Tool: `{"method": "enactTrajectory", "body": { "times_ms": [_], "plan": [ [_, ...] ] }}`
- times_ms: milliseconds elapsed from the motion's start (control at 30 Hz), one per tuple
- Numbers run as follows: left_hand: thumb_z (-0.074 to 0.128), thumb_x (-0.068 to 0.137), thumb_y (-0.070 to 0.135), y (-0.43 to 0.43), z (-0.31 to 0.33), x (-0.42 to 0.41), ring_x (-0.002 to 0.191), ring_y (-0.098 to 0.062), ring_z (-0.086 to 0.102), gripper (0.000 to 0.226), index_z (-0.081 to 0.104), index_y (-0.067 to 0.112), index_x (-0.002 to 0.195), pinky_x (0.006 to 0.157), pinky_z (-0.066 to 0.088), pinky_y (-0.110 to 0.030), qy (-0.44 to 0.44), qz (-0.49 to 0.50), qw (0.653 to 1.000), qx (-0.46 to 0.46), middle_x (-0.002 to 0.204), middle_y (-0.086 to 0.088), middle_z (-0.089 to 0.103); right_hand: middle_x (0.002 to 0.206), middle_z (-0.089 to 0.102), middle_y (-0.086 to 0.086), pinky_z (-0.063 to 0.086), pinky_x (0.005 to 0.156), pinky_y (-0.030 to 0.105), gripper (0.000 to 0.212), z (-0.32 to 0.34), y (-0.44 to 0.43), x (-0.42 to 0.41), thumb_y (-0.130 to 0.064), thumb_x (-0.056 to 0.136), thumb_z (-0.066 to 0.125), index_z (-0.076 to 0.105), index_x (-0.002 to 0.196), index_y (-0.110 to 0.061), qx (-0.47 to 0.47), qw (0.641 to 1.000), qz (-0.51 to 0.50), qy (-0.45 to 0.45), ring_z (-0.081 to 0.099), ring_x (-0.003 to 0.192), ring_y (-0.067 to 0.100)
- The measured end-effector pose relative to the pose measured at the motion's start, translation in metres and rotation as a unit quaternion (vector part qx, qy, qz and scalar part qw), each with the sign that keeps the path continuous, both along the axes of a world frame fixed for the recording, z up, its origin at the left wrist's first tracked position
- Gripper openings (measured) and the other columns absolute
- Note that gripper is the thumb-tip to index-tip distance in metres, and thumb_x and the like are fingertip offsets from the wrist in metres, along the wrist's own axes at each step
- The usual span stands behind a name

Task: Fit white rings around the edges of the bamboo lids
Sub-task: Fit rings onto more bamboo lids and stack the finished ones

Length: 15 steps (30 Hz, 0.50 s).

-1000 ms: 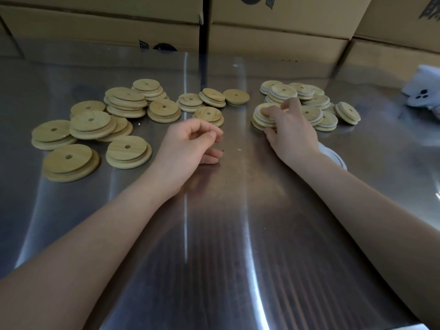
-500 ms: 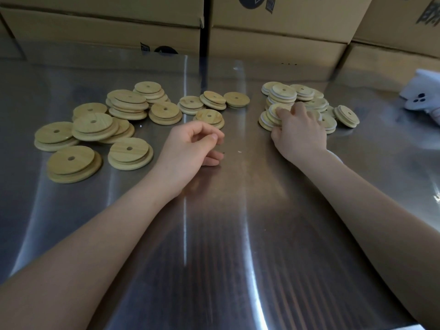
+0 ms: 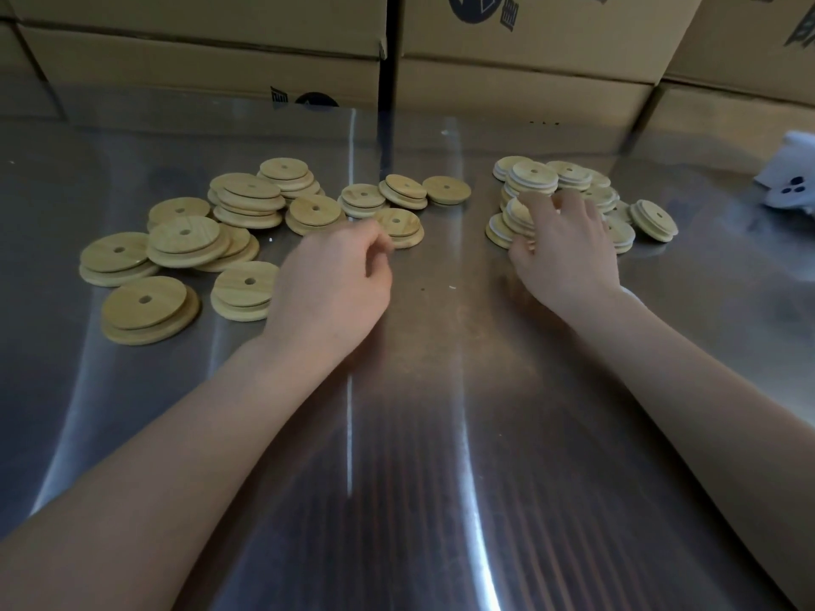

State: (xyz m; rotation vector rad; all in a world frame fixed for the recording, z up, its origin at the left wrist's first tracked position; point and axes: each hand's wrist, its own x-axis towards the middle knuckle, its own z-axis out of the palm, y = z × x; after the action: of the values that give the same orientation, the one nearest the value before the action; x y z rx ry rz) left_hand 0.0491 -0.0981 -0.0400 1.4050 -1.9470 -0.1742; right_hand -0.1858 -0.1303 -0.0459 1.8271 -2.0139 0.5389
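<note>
Plain bamboo lids (image 3: pixel 185 240), round with a centre hole, lie in loose stacks on the left of the steel table (image 3: pixel 441 434). My left hand (image 3: pixel 335 280) hovers with loosely curled fingers, holding nothing, just short of one plain lid (image 3: pixel 403 224). On the right is a pile of lids with white rings (image 3: pixel 569 176) around their edges. My right hand (image 3: pixel 566 244) lies over the near left part of that pile, its spread fingers touching the top lids. No loose white ring shows.
Cardboard boxes (image 3: pixel 520 50) form a wall along the table's far edge. A white object with dark dots (image 3: pixel 789 185) sits at the far right. Bare steel stretches between my arms and towards me.
My right hand has slid forward onto the ringed pile, hiding the white ring seen by its wrist earlier. My left hand has moved forward towards the nearest plain lid.
</note>
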Motion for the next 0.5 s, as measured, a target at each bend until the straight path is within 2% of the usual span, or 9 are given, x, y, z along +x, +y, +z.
{"method": "enactTrajectory", "body": {
  "times_ms": [100, 200, 300, 400, 500],
  "plan": [
    [0.058, 0.092, 0.028, 0.000, 0.006, 0.009, 0.109, -0.033, 0.055, 0.028, 0.064, 0.019, 0.117, 0.091, 0.046, -0.046, -0.158, 0.102, 0.982, 0.019, 0.113, -0.009, 0.064, 0.109, 0.053, 0.021, 0.039, 0.087, 0.045, 0.032, 0.001, 0.003, 0.003, -0.016, 0.088, 0.052, 0.059, 0.117, -0.004, -0.004, 1.000, 0.024, -0.002, 0.048, 0.103, 0.041],
    [0.057, 0.091, 0.038, 0.001, 0.014, 0.018, 0.122, -0.040, 0.044, 0.041, 0.056, 0.020, 0.127, 0.097, 0.037, -0.051, -0.270, 0.177, 0.938, 0.128, 0.126, -0.015, 0.053, 0.108, 0.055, 0.019, 0.038, 0.089, 0.041, 0.027, 0.003, 0.004, 0.005, -0.015, 0.089, 0.053, 0.065, 0.111, -0.007, 0.017, 0.998, 0.045, -0.030, 0.049, 0.107, 0.040],
    [0.054, 0.092, 0.037, -0.001, 0.018, 0.025, 0.122, -0.039, 0.040, 0.038, 0.054, 0.022, 0.127, 0.096, 0.035, -0.051, -0.288, 0.216, 0.916, 0.179, 0.127, -0.014, 0.048, 0.110, 0.060, 0.015, 0.042, 0.083, 0.039, 0.027, 0.007, 0.006, 0.000, -0.012, 0.088, 0.050, 0.068, 0.108, -0.012, 0.024, 0.994, 0.042, -0.098, 0.051, 0.109, 0.035],
    [0.055, 0.092, 0.031, -0.003, 0.020, 0.027, 0.123, -0.039, 0.037, 0.040, 0.050, 0.023, 0.131, 0.091, 0.037, -0.049, -0.262, 0.211, 0.918, 0.209, 0.130, -0.014, 0.043, 0.109, 0.065, 0.013, 0.044, 0.078, 0.037, 0.030, 0.013, 0.004, -0.015, -0.007, 0.087, 0.045, 0.070, 0.102, -0.015, 0.033, 0.990, 0.020, -0.138, 0.055, 0.107, 0.034],
    [0.058, 0.091, 0.023, -0.004, 0.019, 0.026, 0.125, -0.039, 0.034, 0.042, 0.049, 0.022, 0.132, 0.089, 0.040, -0.050, -0.243, 0.191, 0.928, 0.210, 0.130, -0.015, 0.042, 0.099, 0.069, 0.008, 0.048, 0.076, 0.034, 0.031, 0.019, 0.000, -0.035, -0.002, 0.083, 0.045, 0.067, 0.082, -0.023, 0.100, 0.978, -0.022, -0.181, 0.059, 0.096, 0.028]
  ]
}}
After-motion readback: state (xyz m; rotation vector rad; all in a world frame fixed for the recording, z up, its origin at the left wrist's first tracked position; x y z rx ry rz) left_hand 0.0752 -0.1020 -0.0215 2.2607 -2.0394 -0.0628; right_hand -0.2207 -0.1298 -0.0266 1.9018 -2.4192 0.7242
